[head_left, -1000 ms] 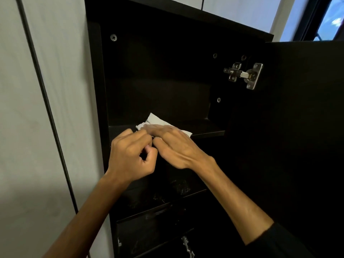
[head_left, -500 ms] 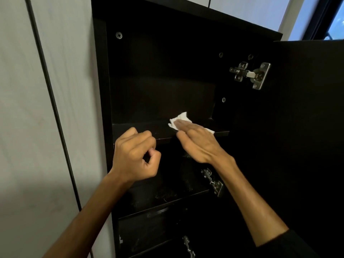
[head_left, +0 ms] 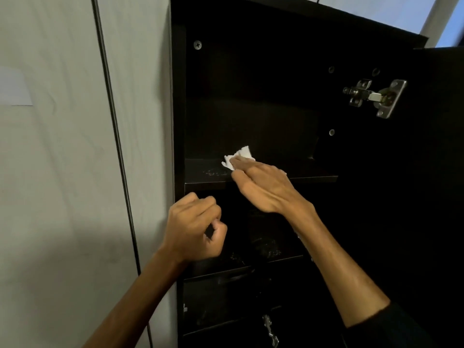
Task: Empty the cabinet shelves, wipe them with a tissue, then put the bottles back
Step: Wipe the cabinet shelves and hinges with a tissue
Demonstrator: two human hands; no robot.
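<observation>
A dark cabinet stands open with its upper shelf (head_left: 311, 172) bare of bottles. On that shelf lies a crumpled white tissue (head_left: 237, 158), and my right hand (head_left: 263, 187) presses it flat with straight fingers near the shelf's middle left. My left hand (head_left: 194, 228) hovers below the shelf's front edge with its fingers curled and nothing in them. No bottles are in view.
The cabinet door (head_left: 431, 197) hangs open at the right, with a metal hinge (head_left: 376, 96) near its top. Lower shelves (head_left: 241, 272) sit dark beneath. A pale wall with a thin black cable (head_left: 113, 121) runs along the left.
My right hand slid the tissue right along the shelf, then back toward the left. My left hand let go of the tissue and dropped below the shelf edge.
</observation>
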